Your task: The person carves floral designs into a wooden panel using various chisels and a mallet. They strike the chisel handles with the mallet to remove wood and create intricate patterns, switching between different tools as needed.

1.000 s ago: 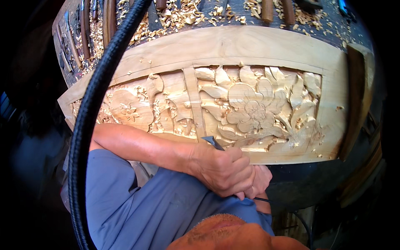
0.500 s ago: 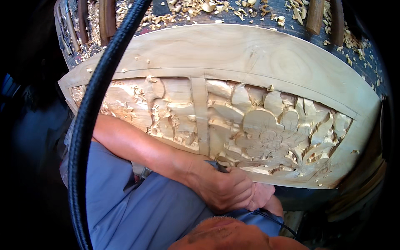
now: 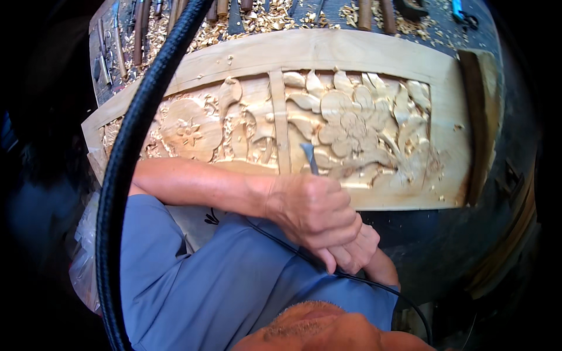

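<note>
Left hand [image 3: 316,210] closed around the chisel [image 3: 314,168] in our head view, and we see its blade [image 3: 308,150] over the board [image 3: 363,47], just lower left of the carved flower [image 3: 349,130]; contact, we can't tell. Right hand [image 3: 358,251] curls against the left, its hold partly hidden: we can't tell what's inside. Beyond the board, shavings [image 3: 266,19] and tools [image 3: 365,14] litter the table [image 3: 477,38].

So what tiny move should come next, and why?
Maybe ease the chisel slightly forward: its blade points away from the body, toward a carved leaf on the wooden panel, and the left grip holds it, with the right grip close behind.
</note>
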